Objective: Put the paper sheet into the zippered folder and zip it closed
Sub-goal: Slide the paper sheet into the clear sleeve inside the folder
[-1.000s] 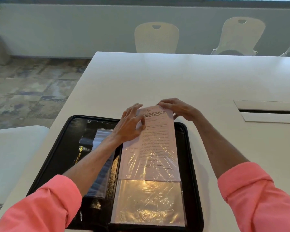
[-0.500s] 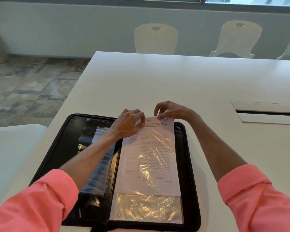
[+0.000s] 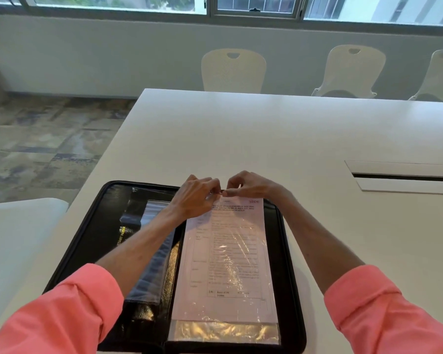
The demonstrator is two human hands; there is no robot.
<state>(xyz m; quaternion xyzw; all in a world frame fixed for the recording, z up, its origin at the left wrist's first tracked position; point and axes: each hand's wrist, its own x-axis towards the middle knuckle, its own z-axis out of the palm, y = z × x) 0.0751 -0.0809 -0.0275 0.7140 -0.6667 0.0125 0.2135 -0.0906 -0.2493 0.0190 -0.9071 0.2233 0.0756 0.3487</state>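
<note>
3 white chairs point(image 3: 233, 70) behind white table point(image 3: 279, 139).

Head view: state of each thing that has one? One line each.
folder: open flat on the table, unzipped
sleeve: lies on the folder's right half, holds the sheet
sheet: almost fully inside the sleeve, short of its near end
left hand: fingers pinched at the sleeve's far edge
right hand: fingers pinched at the same edge
left pocket: clear, flat
</note>
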